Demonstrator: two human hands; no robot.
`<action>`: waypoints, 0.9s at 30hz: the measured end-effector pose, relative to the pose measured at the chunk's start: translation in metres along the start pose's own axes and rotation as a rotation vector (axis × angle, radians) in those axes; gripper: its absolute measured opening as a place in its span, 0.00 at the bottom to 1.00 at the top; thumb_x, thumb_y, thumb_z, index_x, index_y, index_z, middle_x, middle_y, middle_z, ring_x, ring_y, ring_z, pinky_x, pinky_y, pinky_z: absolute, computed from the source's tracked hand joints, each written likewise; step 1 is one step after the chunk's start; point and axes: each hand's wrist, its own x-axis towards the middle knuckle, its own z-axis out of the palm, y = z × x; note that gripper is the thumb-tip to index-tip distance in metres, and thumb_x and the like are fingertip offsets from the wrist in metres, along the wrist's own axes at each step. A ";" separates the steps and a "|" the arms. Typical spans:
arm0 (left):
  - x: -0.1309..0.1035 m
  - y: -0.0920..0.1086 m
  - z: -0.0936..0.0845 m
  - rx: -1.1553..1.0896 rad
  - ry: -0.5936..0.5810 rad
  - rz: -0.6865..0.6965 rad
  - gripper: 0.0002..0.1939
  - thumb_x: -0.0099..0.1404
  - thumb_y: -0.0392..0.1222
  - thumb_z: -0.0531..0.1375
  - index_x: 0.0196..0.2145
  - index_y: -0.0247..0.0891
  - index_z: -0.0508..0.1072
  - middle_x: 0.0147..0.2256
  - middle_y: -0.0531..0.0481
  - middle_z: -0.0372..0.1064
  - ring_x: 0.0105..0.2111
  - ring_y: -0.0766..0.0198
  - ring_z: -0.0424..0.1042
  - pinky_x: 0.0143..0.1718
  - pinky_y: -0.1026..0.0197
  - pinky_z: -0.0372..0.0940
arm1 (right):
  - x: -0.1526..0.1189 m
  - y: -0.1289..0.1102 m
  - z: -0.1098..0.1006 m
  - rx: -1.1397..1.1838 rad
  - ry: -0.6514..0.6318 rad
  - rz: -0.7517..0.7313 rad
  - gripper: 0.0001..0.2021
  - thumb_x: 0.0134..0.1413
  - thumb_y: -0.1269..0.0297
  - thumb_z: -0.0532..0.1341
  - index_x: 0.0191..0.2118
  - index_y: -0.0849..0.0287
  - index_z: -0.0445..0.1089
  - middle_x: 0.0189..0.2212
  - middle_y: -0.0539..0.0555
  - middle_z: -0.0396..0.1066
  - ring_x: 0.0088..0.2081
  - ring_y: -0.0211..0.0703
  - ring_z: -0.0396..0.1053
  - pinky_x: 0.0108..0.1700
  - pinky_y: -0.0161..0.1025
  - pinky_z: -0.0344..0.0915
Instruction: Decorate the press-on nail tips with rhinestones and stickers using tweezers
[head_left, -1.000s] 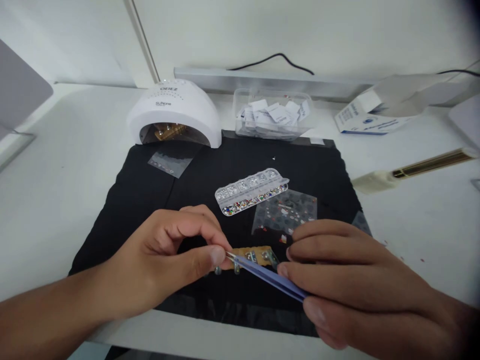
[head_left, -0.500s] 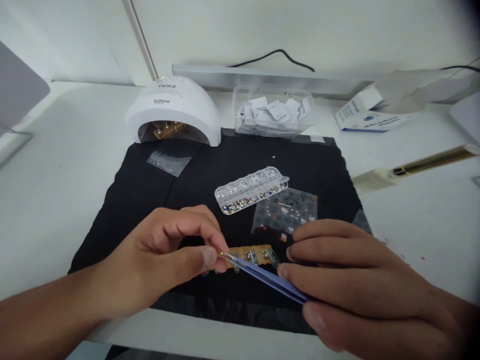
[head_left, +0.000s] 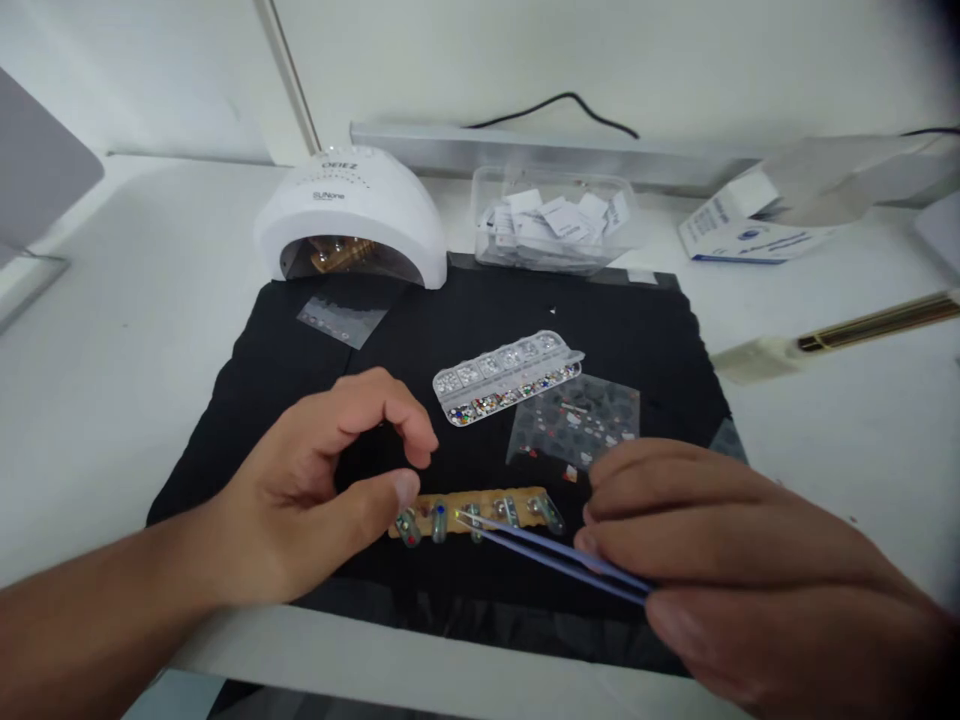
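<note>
Purple tweezers (head_left: 559,562) are gripped in my right hand (head_left: 739,550), their points directed left. At one tip is a tiny yellow-green rhinestone (head_left: 458,514); whether it is pinched I cannot tell. My left hand (head_left: 300,500) hovers just left of the tips, thumb and forefinger apart with nothing between them. Below the tips, a tan strip (head_left: 487,498) bears several glittery false nails. One nail (head_left: 439,524) has a blue stone, and the leftmost nail (head_left: 407,528) shows a red one. Beyond lies an open rhinestone case (head_left: 510,378) with multicoloured stones.
A clear sticker sheet (head_left: 581,415) lies right of the case on the black mat (head_left: 262,390). At the back stand a white nail lamp (head_left: 360,205), a plastic tub (head_left: 555,225) of white packets and a white box (head_left: 750,235). A brush-like object (head_left: 862,330) is at right.
My left thumb and forefinger have parted and drawn back left from the tweezer tips. The tweezers have shifted slightly right, their arms now wider apart, and more nails on the strip show.
</note>
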 end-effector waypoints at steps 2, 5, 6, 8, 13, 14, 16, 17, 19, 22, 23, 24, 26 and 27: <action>0.002 -0.004 -0.004 0.139 -0.041 0.156 0.08 0.62 0.31 0.58 0.39 0.38 0.69 0.36 0.52 0.67 0.38 0.64 0.65 0.40 0.58 0.61 | 0.001 0.002 -0.002 0.112 -0.035 0.133 0.06 0.65 0.67 0.57 0.38 0.54 0.72 0.30 0.55 0.80 0.31 0.44 0.78 0.36 0.44 0.77; 0.003 -0.007 -0.006 0.272 -0.167 0.224 0.08 0.60 0.31 0.59 0.38 0.37 0.68 0.37 0.51 0.67 0.38 0.63 0.64 0.42 0.56 0.59 | 0.002 0.013 -0.001 0.300 -0.025 0.091 0.06 0.64 0.69 0.58 0.40 0.60 0.73 0.28 0.56 0.77 0.30 0.42 0.77 0.36 0.41 0.76; 0.004 -0.008 -0.006 0.307 -0.197 0.214 0.08 0.60 0.32 0.59 0.38 0.37 0.68 0.38 0.51 0.67 0.38 0.62 0.64 0.42 0.55 0.58 | 0.002 0.017 0.000 0.350 -0.021 0.064 0.06 0.63 0.70 0.58 0.39 0.62 0.73 0.27 0.57 0.76 0.29 0.41 0.76 0.34 0.40 0.75; 0.004 -0.008 -0.007 0.353 -0.223 0.202 0.08 0.60 0.32 0.59 0.39 0.38 0.67 0.38 0.51 0.67 0.39 0.62 0.64 0.42 0.55 0.57 | 0.002 0.023 0.003 0.402 -0.021 0.045 0.06 0.62 0.72 0.59 0.38 0.65 0.73 0.27 0.57 0.75 0.29 0.41 0.75 0.32 0.39 0.73; 0.002 -0.005 -0.014 0.431 -0.222 0.182 0.06 0.63 0.35 0.58 0.39 0.39 0.66 0.37 0.51 0.67 0.37 0.61 0.64 0.41 0.54 0.57 | -0.002 0.033 0.006 0.521 0.079 0.163 0.07 0.61 0.73 0.60 0.42 0.64 0.75 0.29 0.56 0.74 0.30 0.39 0.72 0.31 0.39 0.71; 0.002 -0.004 -0.016 0.458 -0.224 0.170 0.06 0.63 0.35 0.58 0.39 0.39 0.65 0.36 0.51 0.66 0.37 0.61 0.64 0.39 0.55 0.57 | -0.003 0.035 0.006 0.524 0.095 0.191 0.08 0.61 0.73 0.60 0.43 0.63 0.75 0.30 0.56 0.73 0.30 0.39 0.71 0.30 0.39 0.70; -0.001 -0.002 -0.018 0.528 -0.250 0.129 0.07 0.62 0.36 0.58 0.39 0.40 0.65 0.35 0.52 0.66 0.34 0.61 0.64 0.36 0.56 0.57 | -0.004 0.041 0.005 0.471 0.069 0.224 0.09 0.60 0.73 0.60 0.44 0.61 0.75 0.31 0.55 0.73 0.31 0.39 0.72 0.31 0.39 0.70; -0.002 -0.001 -0.019 0.564 -0.277 0.102 0.08 0.62 0.37 0.59 0.39 0.40 0.65 0.34 0.52 0.66 0.34 0.61 0.64 0.35 0.56 0.57 | -0.004 0.043 0.004 0.422 0.035 0.230 0.08 0.60 0.74 0.61 0.44 0.61 0.75 0.32 0.54 0.73 0.31 0.39 0.72 0.31 0.40 0.70; -0.004 0.001 -0.018 0.630 -0.349 0.044 0.11 0.60 0.41 0.62 0.41 0.41 0.67 0.35 0.52 0.67 0.34 0.59 0.65 0.35 0.55 0.57 | -0.003 0.047 0.004 0.322 -0.041 0.233 0.07 0.60 0.74 0.61 0.42 0.60 0.74 0.31 0.54 0.74 0.32 0.40 0.73 0.34 0.40 0.71; -0.005 0.003 -0.013 0.691 -0.443 -0.035 0.15 0.57 0.46 0.66 0.40 0.42 0.69 0.36 0.52 0.68 0.35 0.57 0.66 0.36 0.54 0.57 | 0.001 0.049 0.004 0.234 -0.089 0.220 0.05 0.60 0.74 0.61 0.40 0.61 0.74 0.30 0.54 0.76 0.32 0.38 0.74 0.36 0.38 0.72; -0.005 0.003 -0.011 0.703 -0.464 -0.057 0.13 0.57 0.46 0.66 0.38 0.42 0.69 0.36 0.52 0.68 0.35 0.57 0.66 0.36 0.53 0.57 | 0.002 0.048 0.004 0.219 -0.096 0.217 0.05 0.60 0.74 0.61 0.40 0.61 0.74 0.30 0.54 0.76 0.32 0.38 0.75 0.36 0.37 0.72; -0.005 0.003 -0.009 0.713 -0.477 -0.072 0.11 0.58 0.46 0.65 0.36 0.41 0.69 0.35 0.52 0.68 0.34 0.57 0.66 0.36 0.53 0.57 | 0.003 0.048 0.005 0.205 -0.103 0.213 0.05 0.60 0.73 0.61 0.40 0.61 0.74 0.30 0.54 0.76 0.33 0.37 0.75 0.37 0.37 0.73; -0.005 0.002 -0.006 0.722 -0.489 -0.084 0.08 0.59 0.44 0.64 0.33 0.41 0.69 0.33 0.52 0.67 0.33 0.56 0.66 0.35 0.52 0.55 | 0.004 0.047 0.006 0.183 -0.122 0.206 0.05 0.60 0.73 0.61 0.39 0.61 0.74 0.30 0.54 0.76 0.33 0.38 0.75 0.37 0.37 0.73; -0.004 0.002 -0.005 0.722 -0.492 -0.085 0.06 0.60 0.42 0.63 0.32 0.41 0.68 0.33 0.52 0.67 0.33 0.56 0.66 0.35 0.52 0.55 | 0.005 0.046 0.006 0.173 -0.129 0.201 0.05 0.60 0.73 0.61 0.39 0.61 0.74 0.30 0.54 0.76 0.33 0.38 0.75 0.38 0.37 0.73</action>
